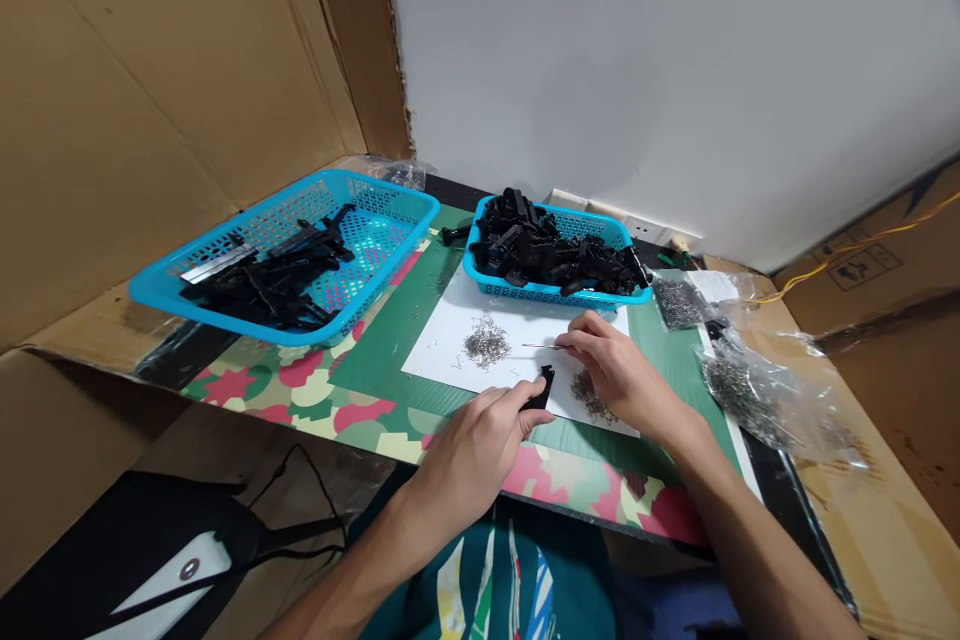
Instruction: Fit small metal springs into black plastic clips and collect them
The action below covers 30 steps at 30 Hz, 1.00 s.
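Observation:
My left hand is closed around a small black plastic part, whose upper end sticks out past the fingertips. In a pinch, my right hand holds a thin metal rod that points left, just above the black part. Below the right hand lies a pile of small metal pieces, partly covered by it. Another heap of small wire pieces rests on the white sheet to the left. The pieces' exact shape is too small to tell.
A blue basket heaped with black parts stands at the back. A larger blue basket with long black parts sits at the left. Plastic bags of metal pieces lie at the right. Cardboard walls the left side.

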{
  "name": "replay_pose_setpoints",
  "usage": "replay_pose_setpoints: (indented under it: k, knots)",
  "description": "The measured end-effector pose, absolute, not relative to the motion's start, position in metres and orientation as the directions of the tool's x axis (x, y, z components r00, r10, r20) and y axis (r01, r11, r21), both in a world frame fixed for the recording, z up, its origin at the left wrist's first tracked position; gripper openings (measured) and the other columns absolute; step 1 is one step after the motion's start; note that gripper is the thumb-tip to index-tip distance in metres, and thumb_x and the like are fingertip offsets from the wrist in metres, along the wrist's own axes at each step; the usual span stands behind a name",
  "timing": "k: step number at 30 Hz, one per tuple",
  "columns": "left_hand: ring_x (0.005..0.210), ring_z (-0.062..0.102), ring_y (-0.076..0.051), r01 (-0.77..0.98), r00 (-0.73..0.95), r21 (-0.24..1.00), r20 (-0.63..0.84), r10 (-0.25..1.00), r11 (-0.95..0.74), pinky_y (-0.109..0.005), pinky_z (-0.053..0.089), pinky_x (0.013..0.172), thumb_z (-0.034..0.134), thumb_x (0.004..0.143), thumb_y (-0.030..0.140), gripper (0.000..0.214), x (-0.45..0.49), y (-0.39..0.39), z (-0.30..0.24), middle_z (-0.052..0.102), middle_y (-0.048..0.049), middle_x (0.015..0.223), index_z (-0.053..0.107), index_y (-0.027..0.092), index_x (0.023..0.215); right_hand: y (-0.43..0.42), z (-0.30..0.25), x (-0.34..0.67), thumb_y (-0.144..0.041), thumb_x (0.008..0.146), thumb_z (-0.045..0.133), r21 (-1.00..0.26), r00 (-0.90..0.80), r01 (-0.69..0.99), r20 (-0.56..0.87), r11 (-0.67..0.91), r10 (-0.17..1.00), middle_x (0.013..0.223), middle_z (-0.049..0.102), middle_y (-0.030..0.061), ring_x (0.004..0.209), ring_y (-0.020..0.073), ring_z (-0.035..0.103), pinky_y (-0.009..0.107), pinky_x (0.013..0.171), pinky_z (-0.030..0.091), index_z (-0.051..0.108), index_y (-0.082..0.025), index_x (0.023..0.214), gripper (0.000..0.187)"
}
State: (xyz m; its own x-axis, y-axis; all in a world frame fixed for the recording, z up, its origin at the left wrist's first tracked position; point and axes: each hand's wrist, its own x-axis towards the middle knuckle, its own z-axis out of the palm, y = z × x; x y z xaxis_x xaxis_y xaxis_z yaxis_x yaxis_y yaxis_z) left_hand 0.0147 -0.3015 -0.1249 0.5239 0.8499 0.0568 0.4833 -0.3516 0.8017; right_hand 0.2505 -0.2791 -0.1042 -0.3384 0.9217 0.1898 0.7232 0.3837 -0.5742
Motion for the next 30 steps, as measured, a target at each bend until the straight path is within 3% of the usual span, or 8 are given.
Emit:
replay_pose_setpoints:
  k: [5, 10, 16, 22, 30]
  knots:
    - [0.111, 0.076, -0.025, 0.485, 0.516, 0.806, 0.050, 0.855, -0.340, -0.033, 0.059, 0.086, 0.049, 0.104, 0.017, 0.038, 0.015, -0.302, -0.126, 0.080, -0.0057, 0.113, 0.066, 0.025, 0.137, -0.280, -0.101, 0.243, -0.024, 0.102, 0.064, -0.740, -0.186, 0.600, 0.239, 0.303, 0.953, 0.092, 0.071, 0.0035, 0.079, 0.0179, 0.065, 0.030, 0.074, 0.049, 0.070, -0.022, 0.094, 0.010]
    - [0.111, 0.076, -0.027, 0.491, 0.498, 0.810, 0.042, 0.866, -0.321, -0.034, 0.059, 0.082, 0.050, 0.105, 0.025, 0.034, 0.016, -0.301, -0.126, 0.080, -0.0067, 0.113, 0.067, 0.024, 0.135, -0.281, -0.101, 0.238, -0.027, 0.098, 0.069, -0.843, -0.152, 0.493, 0.160, 0.215, 0.975, 0.084, 0.073, 0.0020, 0.076, 0.0169, 0.065, 0.028, 0.071, 0.050, 0.070, -0.020, 0.088, 0.012]
    - [0.099, 0.079, -0.020, 0.448, 0.502, 0.849, 0.021, 0.865, -0.281, -0.029, 0.058, 0.081, 0.045, 0.103, 0.016, 0.038, 0.015, -0.300, -0.129, 0.080, -0.0030, 0.108, 0.066, 0.026, 0.134, -0.280, -0.104, 0.235, -0.027, 0.096, 0.067, -0.840, -0.104, 0.524, 0.101, 0.141, 0.989, 0.078, 0.072, 0.0020, 0.070, 0.0165, 0.062, 0.028, 0.066, 0.045, 0.072, -0.019, 0.088, 0.012]
    - [0.095, 0.079, -0.020, 0.443, 0.486, 0.854, 0.027, 0.874, -0.272, -0.029, 0.058, 0.080, 0.049, 0.102, 0.018, 0.035, 0.017, -0.299, -0.129, 0.081, -0.0022, 0.108, 0.068, 0.027, 0.130, -0.281, -0.104, 0.235, -0.028, 0.094, 0.065, -0.866, -0.110, 0.491, 0.046, 0.095, 0.993, 0.078, 0.071, 0.0030, 0.068, 0.0161, 0.059, 0.027, 0.062, 0.043, 0.071, -0.018, 0.088, 0.013]
    - [0.102, 0.079, -0.020, 0.421, 0.496, 0.881, -0.027, 0.868, -0.213, -0.026, 0.056, 0.080, 0.045, 0.100, 0.014, 0.039, 0.017, -0.298, -0.127, 0.082, -0.0032, 0.107, 0.066, 0.026, 0.130, -0.282, -0.103, 0.234, -0.026, 0.091, 0.066, -0.833, -0.063, 0.549, 0.045, 0.072, 0.997, 0.066, 0.063, 0.0003, 0.059, 0.0131, 0.048, 0.025, 0.054, 0.034, 0.072, -0.017, 0.084, 0.013]
